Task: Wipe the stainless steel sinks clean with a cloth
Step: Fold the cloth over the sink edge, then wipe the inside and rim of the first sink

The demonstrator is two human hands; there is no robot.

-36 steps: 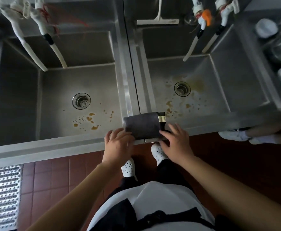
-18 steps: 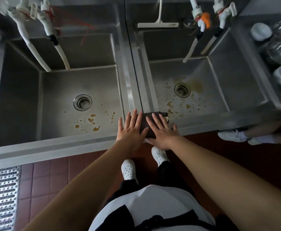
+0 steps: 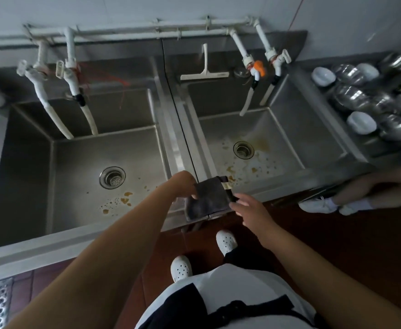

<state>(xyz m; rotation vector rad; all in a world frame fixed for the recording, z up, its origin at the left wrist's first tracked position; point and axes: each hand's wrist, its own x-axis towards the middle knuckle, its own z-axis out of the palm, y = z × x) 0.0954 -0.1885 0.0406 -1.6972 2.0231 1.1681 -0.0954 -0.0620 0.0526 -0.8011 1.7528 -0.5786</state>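
Observation:
Two stainless steel sinks stand side by side. Brown spots (image 3: pixel 123 201) mark the floor of the left sink (image 3: pixel 80 241) in front of its drain (image 3: pixel 112 177). The right sink (image 3: pixel 287 186) has more brown stains (image 3: pixel 254 169) around its drain (image 3: pixel 243 150). A dark grey folded cloth (image 3: pixel 209 201) is lifted over the front rim, above the divider between the sinks. My left hand (image 3: pixel 184 184) grips the cloth from its left side, fingers curled under it. My right hand (image 3: pixel 247 207) has relaxed fingers, their tips touching the cloth's right edge.
White taps and hoses (image 3: pixel 75 91) hang over the back of each sink. A white squeegee (image 3: pixel 204 74) lies on the ledge behind the right sink. Steel and white bowls (image 3: pixel 361 96) fill the drainboard at right. Another person's legs and white shoes (image 3: pixel 318 205) are by the right sink.
Both hands were pressing flat on the cloth on the rim. Now my left hand has curled round it and lifted it, and my right hand has drawn back to its right edge. The view has tilted up.

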